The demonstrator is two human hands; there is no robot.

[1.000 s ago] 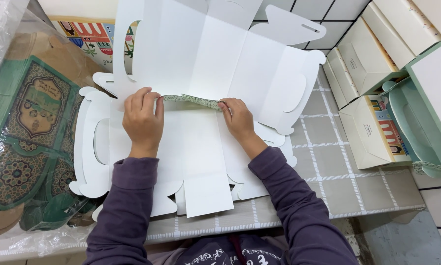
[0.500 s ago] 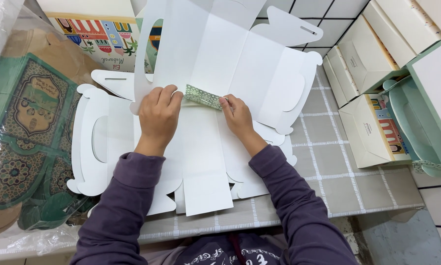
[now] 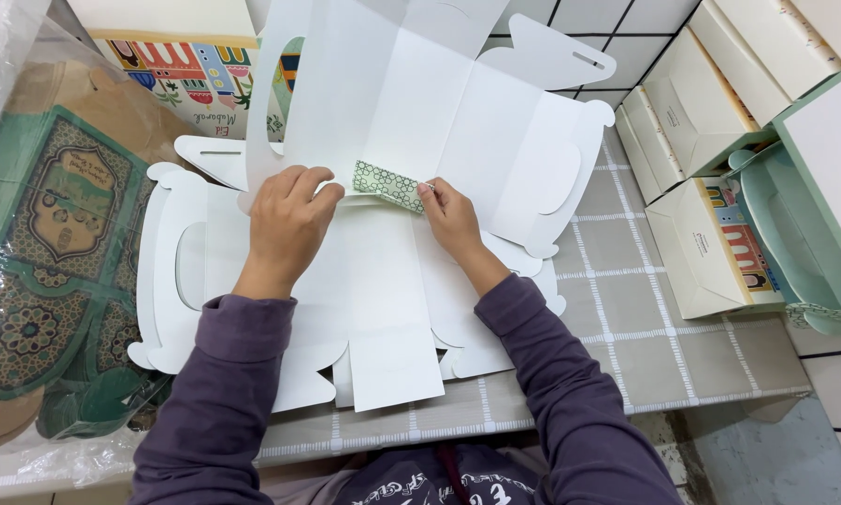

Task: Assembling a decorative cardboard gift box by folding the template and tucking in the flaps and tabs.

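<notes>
Head view shows a flat, unfolded white cardboard box blank point(image 3: 383, 309) with scalloped edges and oval handle cut-outs, lying inside-up on a pale checked tablecloth point(image 3: 682, 337); its long axis runs from the person's body away toward the top of the picture, where the far half lifts off the table and tilts up. At the crease across the middle, a small flap with a green-and-white patterned face point(image 3: 389, 185) is turned over, its long side lying left to right along the fold. The left hand point(image 3: 285, 220) presses palm-down on the blank just left of this flap, fingers curled over the raised edge. The right hand point(image 3: 450, 217) pinches the flap's right end between thumb and fingertips, so it is closed narrowly on the card. Both sleeves are dark purple. To the left, a clear plastic bag point(image 3: 56, 281) holds a stack of flat green blanks printed with ornate patterns. Beyond the blank, a cream panel with colourful drawings point(image 3: 182, 70) shows. To the right, several assembled cream boxes point(image 3: 710, 103) stand in a row, touching one another, and a green-edged box point(image 3: 813, 224) lies open beside them; what is inside them cannot be told.
</notes>
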